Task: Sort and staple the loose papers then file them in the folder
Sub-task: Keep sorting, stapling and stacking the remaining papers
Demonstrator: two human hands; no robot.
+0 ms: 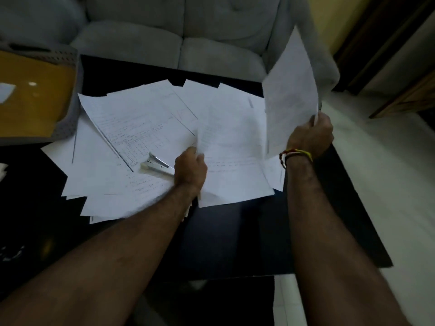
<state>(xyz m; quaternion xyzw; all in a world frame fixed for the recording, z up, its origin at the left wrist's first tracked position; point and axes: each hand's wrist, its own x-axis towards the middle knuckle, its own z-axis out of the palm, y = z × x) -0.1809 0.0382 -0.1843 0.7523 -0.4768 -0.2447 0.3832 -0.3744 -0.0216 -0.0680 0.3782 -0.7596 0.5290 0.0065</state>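
Black table [235,231]: glossy dark top that fills the middle of the view, with its far edge against the sofa at 12 o'clock.
Sofa [179,31]: grey, cushioned, across the top of the view; its upper part is cut off.
Floor [388,184]: pale, running from 3 to 5 o'clock beside the table.
Wooden furniture [404,95]: brown edge at 2 o'clock, mostly out of view.
Loose papers [131,128]: white sheets fanned and overlapping over the far half of the table, from 9 to 1 o'clock; some carry handwritten lines and ruled tables, too blurred to read.
Stapler [157,164]: silver, lying on the papers just left of the left hand, its near end hidden by that hand.
Tray [68,118]: grey perforated desk tray at 10 o'clock, cut off by the left edge.
Folder [35,97]: yellow-brown, lying in the tray with a small white label on it.
Left hand [190,170]: near the centre, fingers curled round the left edge of a sheet lying on the pile.
Right hand [310,135]: at 2 o'clock, pinching the bottom edge of a sheet [292,95] held upright above the table.
Wrist threads [296,154]: red, yellow and dark bands on the right wrist.
White scrap [2,170]: at 9 o'clock, cut off and unclear.
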